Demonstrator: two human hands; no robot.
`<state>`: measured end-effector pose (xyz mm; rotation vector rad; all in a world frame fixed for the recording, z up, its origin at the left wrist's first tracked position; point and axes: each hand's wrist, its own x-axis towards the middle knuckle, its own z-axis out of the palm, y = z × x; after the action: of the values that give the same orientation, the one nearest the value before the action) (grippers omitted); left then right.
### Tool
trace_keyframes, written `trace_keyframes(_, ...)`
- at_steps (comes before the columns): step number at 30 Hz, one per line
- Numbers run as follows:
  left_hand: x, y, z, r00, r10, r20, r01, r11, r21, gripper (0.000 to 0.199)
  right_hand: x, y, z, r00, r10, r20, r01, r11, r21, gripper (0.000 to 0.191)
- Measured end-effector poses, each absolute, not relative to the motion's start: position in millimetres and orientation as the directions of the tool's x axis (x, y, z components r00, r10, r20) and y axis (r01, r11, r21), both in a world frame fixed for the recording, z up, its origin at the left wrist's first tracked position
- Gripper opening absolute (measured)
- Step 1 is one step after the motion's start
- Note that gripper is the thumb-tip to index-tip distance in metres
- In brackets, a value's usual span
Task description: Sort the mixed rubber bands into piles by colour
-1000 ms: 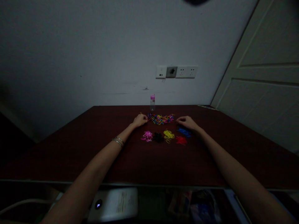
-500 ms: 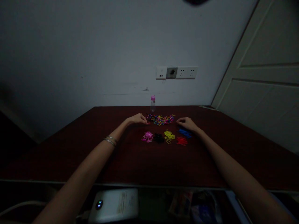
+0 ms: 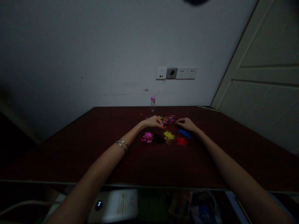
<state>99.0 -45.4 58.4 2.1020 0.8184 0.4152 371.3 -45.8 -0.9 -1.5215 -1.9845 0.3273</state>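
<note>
My left hand [image 3: 154, 121] is closed, its fingertips pinched on something red at the front of the mixed pile of coloured bands [image 3: 168, 119]. My right hand [image 3: 185, 123] rests on the table right of that pile, its fingers together; what they hold, if anything, is too small to see. Nearer lie sorted heaps: pink bands [image 3: 147, 137], black bands [image 3: 158, 138], yellow bands [image 3: 168, 136], red bands [image 3: 182, 141] and blue bands [image 3: 184, 133]. The blue heap is just below my right hand.
A clear bottle with a pink cap [image 3: 152, 104] stands behind the pile, near the wall with sockets [image 3: 186, 73]. Below the dark red table's [image 3: 130, 168] front edge lie a white device with a lit display [image 3: 116, 205], a cable and packets.
My left hand has moved right, from the left end of the mixed pile to its front middle, and now hides part of it. My right hand has hardly moved.
</note>
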Motion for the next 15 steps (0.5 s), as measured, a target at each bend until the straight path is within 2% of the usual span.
trace_keyframes(2, 121.3, -60.5, 61.7, 0.784, 0.621, 0.017, 0.369, -0.487, 0.791, 0.013, 371.1, -46.0, -0.5, -0.161, 0.934, 0.319, 0.785, 0.317, -0.533, 0.027)
trace_keyframes(7, 166.2, -81.2, 61.9, 0.884, 0.467, 0.027, 0.318, -0.643, 0.696, 0.01, 371.2, -46.9, 1.0, -0.185, 0.928, 0.323, 0.773, 0.341, -0.536, 0.027)
trace_keyframes(11, 180.0, -80.7, 52.1, 0.885, 0.465, 0.038, 0.334, -0.688, 0.644, 0.012, 371.1, -46.8, 1.7, -0.205, 0.923, 0.327, 0.762, 0.36, -0.538, 0.028)
trace_keyframes(15, 177.4, -76.8, 46.1, 0.858, 0.511, 0.049, 0.363, -0.671, 0.647, 0.011, 369.4, -47.8, 3.2, -0.196, 0.925, 0.324, 0.766, 0.351, -0.538, 0.027)
